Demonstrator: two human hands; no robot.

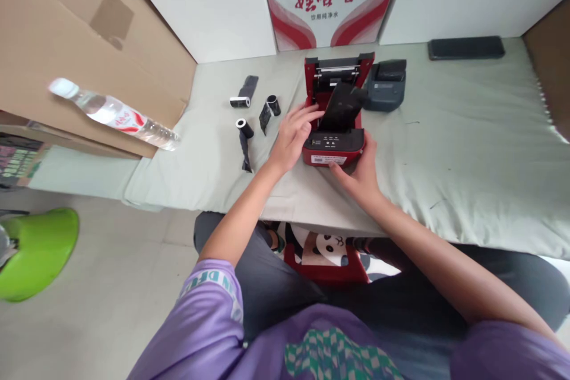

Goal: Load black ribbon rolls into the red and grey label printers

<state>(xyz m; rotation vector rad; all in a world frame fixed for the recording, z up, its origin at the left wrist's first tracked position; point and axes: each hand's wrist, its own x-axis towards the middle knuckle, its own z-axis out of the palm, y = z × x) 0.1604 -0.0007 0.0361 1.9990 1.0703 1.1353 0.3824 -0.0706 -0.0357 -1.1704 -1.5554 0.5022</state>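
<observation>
A red and black label printer (333,155) stands on the cloth-covered surface with its lid (339,68) raised at the back. Inside it, a black flap or sheet (342,108) tilts upward; I cannot tell which it is. My left hand (291,133) lies at the printer's left side, fingers stretched toward the inside near the black piece. Wrapped round the front right corner is my right hand (361,172), its thumb on the front by the white label. Left of the printer lie small black ribbon rolls: one (240,101), another (273,105) and a third (244,128), each with a loose tail.
Just behind the printer's right side sits a dark grey device (386,90). A black phone-like slab (466,47) lies at the back right. White boxes (209,6) line the back. On the left, a water bottle (120,116) lies by a cardboard box (93,24). A green stool (40,252) stands on the floor.
</observation>
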